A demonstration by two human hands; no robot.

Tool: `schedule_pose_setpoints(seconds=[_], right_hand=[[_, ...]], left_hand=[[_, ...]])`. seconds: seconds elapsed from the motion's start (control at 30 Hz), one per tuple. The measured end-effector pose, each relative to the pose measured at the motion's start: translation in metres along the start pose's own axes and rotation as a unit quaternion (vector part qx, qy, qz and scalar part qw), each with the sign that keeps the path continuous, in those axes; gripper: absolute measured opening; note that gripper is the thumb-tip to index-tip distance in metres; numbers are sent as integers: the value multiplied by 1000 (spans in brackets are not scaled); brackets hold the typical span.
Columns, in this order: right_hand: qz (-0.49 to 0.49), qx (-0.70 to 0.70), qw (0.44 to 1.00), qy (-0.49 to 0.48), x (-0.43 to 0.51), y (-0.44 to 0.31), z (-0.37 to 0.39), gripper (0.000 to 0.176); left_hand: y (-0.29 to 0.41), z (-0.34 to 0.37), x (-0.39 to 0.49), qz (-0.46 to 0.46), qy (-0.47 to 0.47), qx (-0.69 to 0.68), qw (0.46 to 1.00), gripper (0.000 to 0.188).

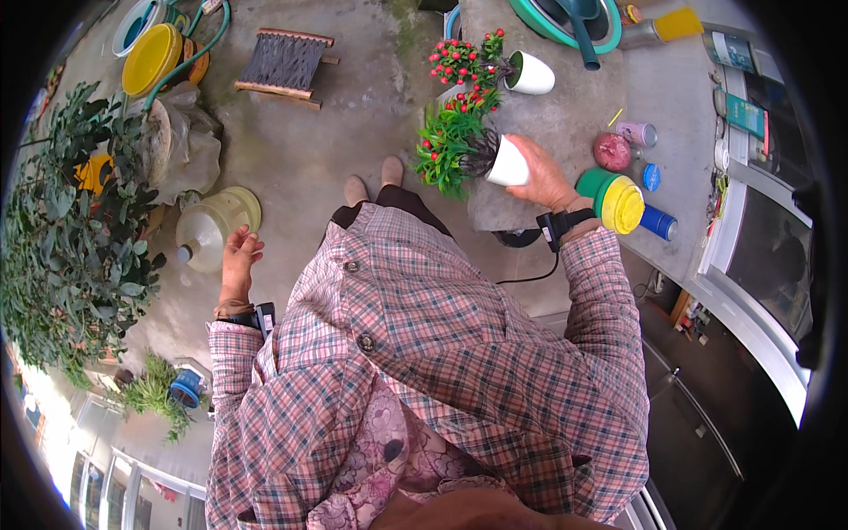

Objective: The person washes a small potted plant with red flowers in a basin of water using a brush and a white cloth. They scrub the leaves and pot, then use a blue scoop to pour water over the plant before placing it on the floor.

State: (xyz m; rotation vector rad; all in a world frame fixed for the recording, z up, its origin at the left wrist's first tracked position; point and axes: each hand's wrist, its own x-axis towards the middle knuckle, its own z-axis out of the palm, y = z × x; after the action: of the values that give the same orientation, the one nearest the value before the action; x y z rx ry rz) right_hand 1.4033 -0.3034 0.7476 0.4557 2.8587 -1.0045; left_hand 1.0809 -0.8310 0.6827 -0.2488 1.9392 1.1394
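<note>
My right hand (544,173) grips a white pot (510,163) with an artificial green plant (445,147) bearing red berries. The pot is over the near edge of the concrete ledge; whether its base touches the ledge cannot be told. Just beyond it stands a second white pot (532,73) with a similar red-berried plant (457,61), and the two plants' berries overlap in view. My left hand (241,255) hangs at my side with fingers loosely curled and apart, holding nothing. Nearest to it is a large clear plastic water jug (211,228) on the floor.
A wooden folding stool (285,65) with a woven seat stands ahead. On the ledge (563,126) are a green-and-yellow container (619,204), a dark red ball-like object (611,152) and a green basin (613,33). Leafy plants (79,252) line the left. A black cable (540,277) trails from my right wrist.
</note>
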Motion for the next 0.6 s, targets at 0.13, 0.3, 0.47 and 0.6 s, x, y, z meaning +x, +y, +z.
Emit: schedule_pose_setpoints(seconds=[0.13, 0.3, 0.47, 0.6], right_hand=[[-36, -23, 999, -1, 1, -15, -3, 88], [-55, -27, 998, -34, 2, -4, -1, 88], [-72, 19, 996, -57, 3, 46, 3, 93], [-70, 22, 993, -91, 4, 81, -1, 96]], left_hand=[[-37, -8, -20, -16, 35, -29, 999, 47], [-77, 4, -57, -46, 71, -56, 995, 45], [-107, 26, -99, -58, 107, -76, 990, 46], [-123, 50, -129, -71, 111, -91, 987, 44]])
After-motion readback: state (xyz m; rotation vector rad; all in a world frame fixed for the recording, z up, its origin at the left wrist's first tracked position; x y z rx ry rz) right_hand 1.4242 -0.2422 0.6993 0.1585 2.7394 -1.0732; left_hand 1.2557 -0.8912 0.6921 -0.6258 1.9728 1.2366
